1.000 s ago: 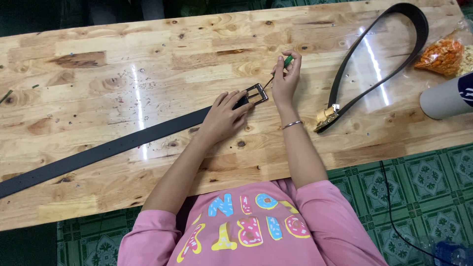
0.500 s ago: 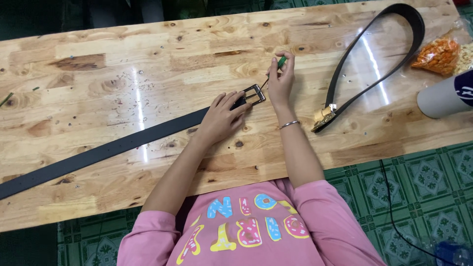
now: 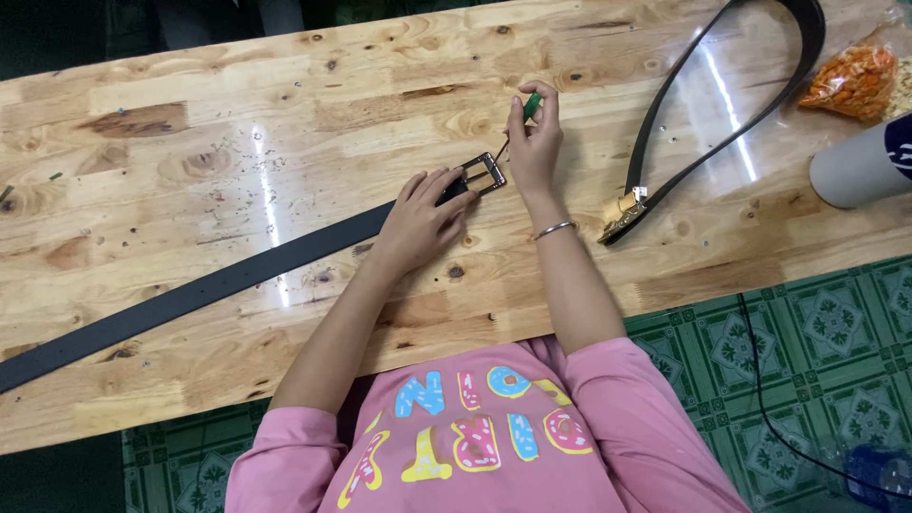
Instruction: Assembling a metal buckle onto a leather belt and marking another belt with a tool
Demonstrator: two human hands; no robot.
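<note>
A long dark belt [image 3: 218, 282] lies flat across the wooden table [image 3: 285, 123], running from the left edge to the middle. My left hand [image 3: 423, 217] presses down on its buckle end. The silver buckle [image 3: 483, 174] sticks out just past my fingers. My right hand [image 3: 534, 142] pinches a small green-handled screwdriver [image 3: 525, 111], its thin tip pointing down at the buckle. A bracelet circles my right wrist.
A second black belt [image 3: 731, 104] with a gold buckle [image 3: 622, 214] loops at the right. Further right sit a bag of orange snacks [image 3: 855, 81] and a grey cylinder [image 3: 860, 169]. A dark cable [image 3: 760, 380] lies on the green tiled floor.
My right hand has shifted the screwdriver slightly at the buckle. The left hand and the belt stay where they were.
</note>
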